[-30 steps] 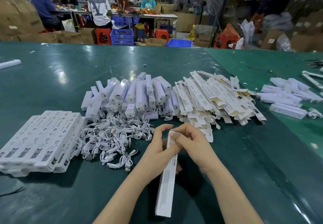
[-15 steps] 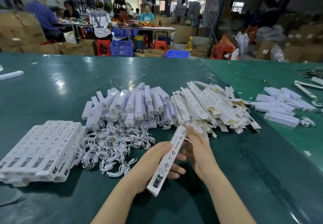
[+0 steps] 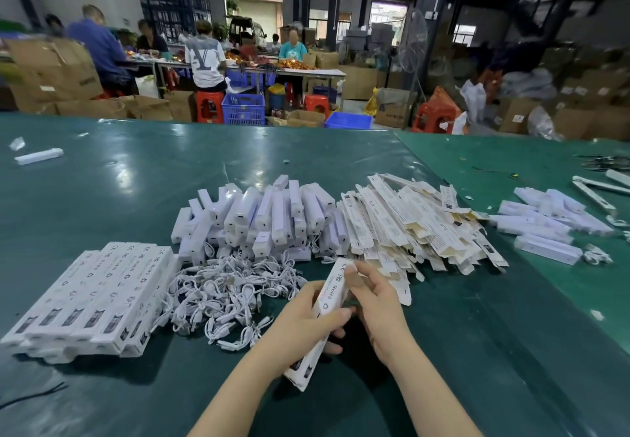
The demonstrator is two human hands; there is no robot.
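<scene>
left hand [image 3: 306, 314] wrapped round the middle of the long white box [image 3: 335, 291], thumb across the printed face, other fingers curled behind it; right hand [image 3: 378, 303] pinches the box's far end, fingertips at the end flap; can't tell if the flap is fully tucked; box held low over the green table [image 3: 477, 351], lower centre of frame; its long axis runs from lower centre up and slightly right, near end toward the person; stack of closed boxes [image 3: 102, 293] sits at left of frame, well apart from the grip, cable pile [image 3: 231, 290] between them; stack lies on the left hand's side, so that hand is nearer; stacked boxes slant flatter than the held one, so laying it there likely needs a leftward carry plus a small turn; flat cartons [image 3: 409, 232] are just beyond the right hand.
</scene>
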